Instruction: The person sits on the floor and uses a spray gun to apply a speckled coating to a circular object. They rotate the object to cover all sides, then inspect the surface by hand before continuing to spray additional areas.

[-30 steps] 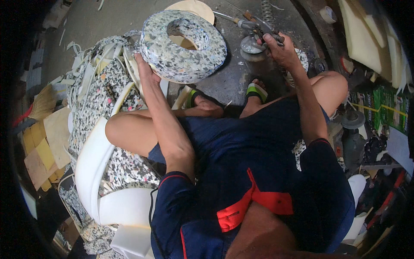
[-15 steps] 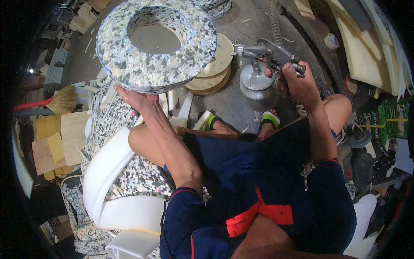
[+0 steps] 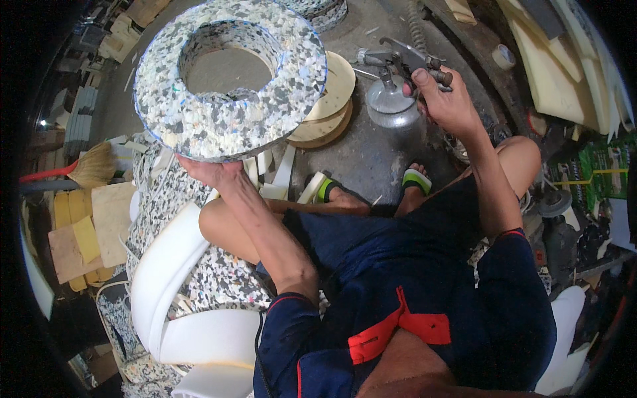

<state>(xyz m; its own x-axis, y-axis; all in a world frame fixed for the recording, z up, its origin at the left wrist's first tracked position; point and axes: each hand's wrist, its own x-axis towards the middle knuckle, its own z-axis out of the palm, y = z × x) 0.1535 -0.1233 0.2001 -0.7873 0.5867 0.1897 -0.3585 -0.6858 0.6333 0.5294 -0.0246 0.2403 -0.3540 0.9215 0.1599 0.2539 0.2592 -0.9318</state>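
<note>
My left hand [image 3: 211, 172] grips the lower edge of a thick foam ring [image 3: 249, 119], speckled white, grey and black with blue lines along its rims. The ring is held up and tilted, its round hole facing me; my fingers are partly hidden behind it. In my right hand [image 3: 451, 99] is a metal spray gun [image 3: 395, 109] with a silver cup below, fingers wrapped round its handle. Its nozzle points left toward the ring, apart from it. Behind the ring's right side lie round pale wooden discs [image 3: 323, 126], stacked on the floor.
Another speckled foam piece [image 3: 325, 14] lies at the far side. A coiled hose [image 3: 416, 30] runs behind the spray gun. White foam strips [image 3: 166, 265] curl beside my left leg, over speckled foam [image 3: 219, 278]. A broom [image 3: 93, 166] is at left; cream foam sheets [image 3: 557, 79] lean at right.
The foam ring has moved slightly left and toward me, and more of its inner wall shows at the bottom. The spray gun has shifted a little left and away from me.
</note>
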